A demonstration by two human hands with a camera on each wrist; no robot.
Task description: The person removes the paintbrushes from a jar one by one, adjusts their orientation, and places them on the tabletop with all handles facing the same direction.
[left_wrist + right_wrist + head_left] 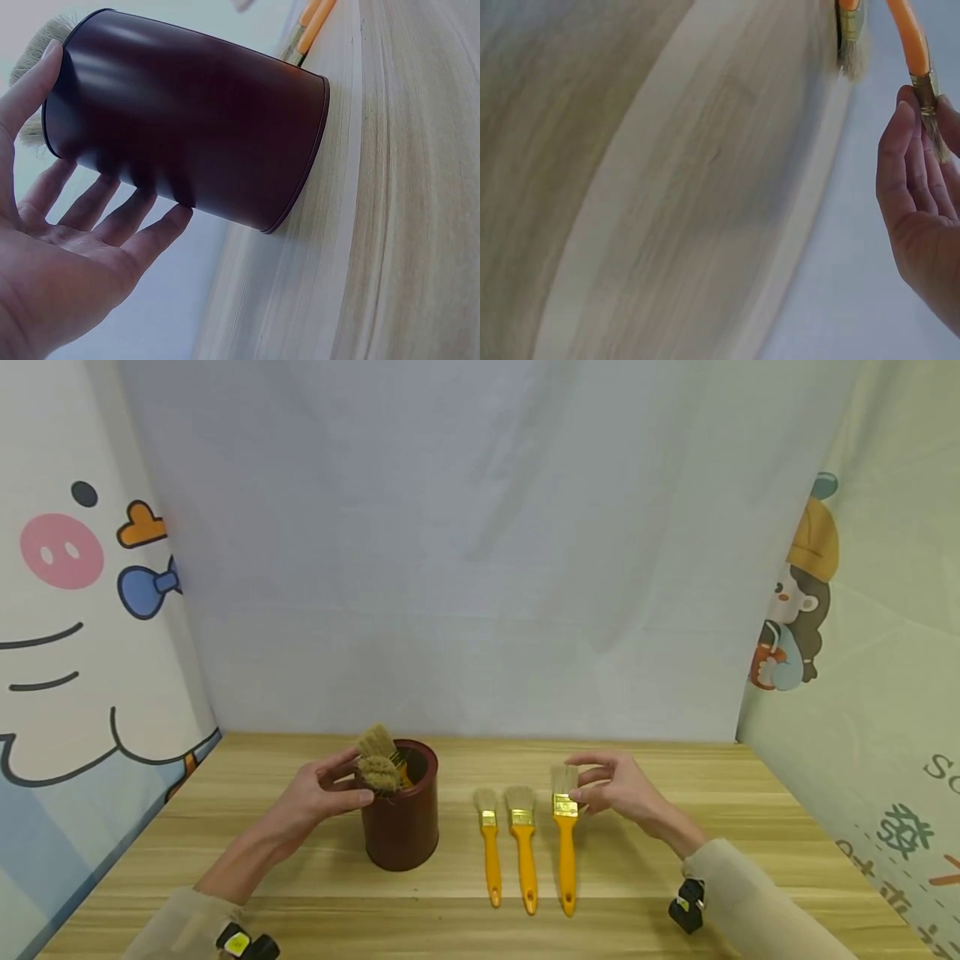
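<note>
A dark red cylindrical pot [401,835] stands upright on the table, with several brushes [378,772] leaning out of its mouth, bristles up. My left hand [318,797] holds the pot at its upper left, thumb near the rim and fingers spread along the far side, as the left wrist view shows on the pot's wall [187,112]. With my right hand [618,785] I pinch the rightmost flat paintbrush [567,860] near its metal ferrule, between thumb and fingers. Its orange handle [911,41] points away from the palm in the right wrist view.
Two more orange-handled paintbrushes, a small one [491,856] and a middle one [527,860], lie side by side between the pot and the held brush. Behind the wooden table [465,935] hangs a pale cloth [480,568]; printed cloths flank both sides.
</note>
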